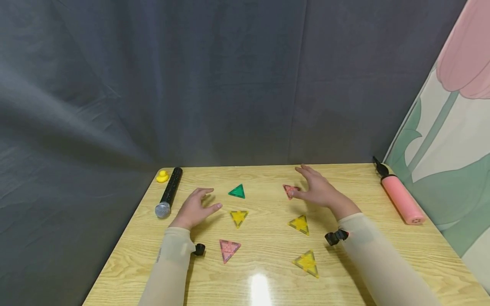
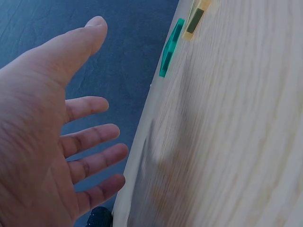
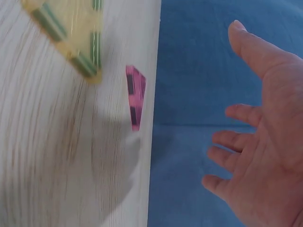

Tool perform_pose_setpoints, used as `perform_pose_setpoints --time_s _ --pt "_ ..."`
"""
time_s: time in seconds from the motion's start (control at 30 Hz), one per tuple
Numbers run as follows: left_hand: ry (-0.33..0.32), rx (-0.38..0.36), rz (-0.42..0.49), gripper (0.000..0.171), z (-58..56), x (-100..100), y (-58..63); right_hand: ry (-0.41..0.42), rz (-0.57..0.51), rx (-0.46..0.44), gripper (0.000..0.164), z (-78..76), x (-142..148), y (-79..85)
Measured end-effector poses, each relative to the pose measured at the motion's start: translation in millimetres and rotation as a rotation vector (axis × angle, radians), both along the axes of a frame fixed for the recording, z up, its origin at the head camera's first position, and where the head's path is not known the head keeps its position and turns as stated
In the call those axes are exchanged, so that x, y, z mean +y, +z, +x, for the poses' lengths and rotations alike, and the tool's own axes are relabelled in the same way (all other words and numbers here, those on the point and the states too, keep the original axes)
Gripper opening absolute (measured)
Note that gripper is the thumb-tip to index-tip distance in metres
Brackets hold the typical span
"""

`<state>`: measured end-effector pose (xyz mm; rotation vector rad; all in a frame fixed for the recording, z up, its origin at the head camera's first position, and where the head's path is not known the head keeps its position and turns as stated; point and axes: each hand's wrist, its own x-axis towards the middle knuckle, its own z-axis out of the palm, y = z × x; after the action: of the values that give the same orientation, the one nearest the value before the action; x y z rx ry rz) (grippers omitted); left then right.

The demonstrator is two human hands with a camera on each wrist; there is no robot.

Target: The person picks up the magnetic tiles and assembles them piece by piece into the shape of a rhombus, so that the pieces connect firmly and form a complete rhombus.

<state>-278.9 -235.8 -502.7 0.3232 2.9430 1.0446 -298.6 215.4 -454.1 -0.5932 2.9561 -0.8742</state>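
Note:
My left hand (image 1: 196, 209) hovers over the left half of the table, holding nothing, its fingers loosely spread. Closest to it are a green triangular tile (image 1: 237, 191) and a yellow triangular tile (image 1: 239, 218). Over the far right part, my right hand (image 1: 318, 190) is also empty, with thumb and fingers apart; in the head view it partly covers a pink triangular tile (image 1: 289, 190). The right wrist view shows that pink tile (image 3: 136, 97) lying apart from the hand. Nearer me lie another pink tile (image 1: 229, 250) and two yellow tiles, one upper (image 1: 300, 224) and one lower (image 1: 307, 264).
A black microphone (image 1: 170, 191) with a silver head lies at the table's left side, beside a small yellow rubber duck (image 1: 162, 176). Along the right edge lies a pink hand pump (image 1: 403, 199) with a black nozzle. A dark curtain (image 1: 237, 85) hangs behind the wooden table (image 1: 268, 238).

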Motion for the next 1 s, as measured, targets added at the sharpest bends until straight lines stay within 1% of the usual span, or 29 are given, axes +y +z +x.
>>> perform_pose_setpoints --time_s 0.2,0.27,0.47,0.63,0.77,1.0 --pt "-0.008 -0.021 0.016 0.091 2.2 5.5 2.3 0.048 -0.124 -0.109 0.096 -3.3 -12.8 -1.5" --pt "-0.012 -0.026 0.020 0.090 3.6 7.9 4.2 0.057 -0.142 -0.126 0.096 -5.6 -15.3 -3.2" --pt "-0.016 -0.037 0.019 0.082 6.7 13.9 9.1 0.070 -0.146 -0.144 0.098 -14.4 -22.7 -5.8" --pt "-0.014 -0.039 0.027 0.083 8.4 17.0 10.2 0.078 -0.158 -0.174 0.097 -19.8 -30.0 -4.2" --pt "-0.021 -0.042 0.034 0.085 8.3 18.9 8.4 0.085 -0.144 -0.201 0.096 -24.0 -36.5 -5.1" --pt "-0.032 -0.044 0.021 0.083 5.2 22.3 3.8 0.080 -0.131 -0.207 0.089 -28.7 -49.1 -5.5"
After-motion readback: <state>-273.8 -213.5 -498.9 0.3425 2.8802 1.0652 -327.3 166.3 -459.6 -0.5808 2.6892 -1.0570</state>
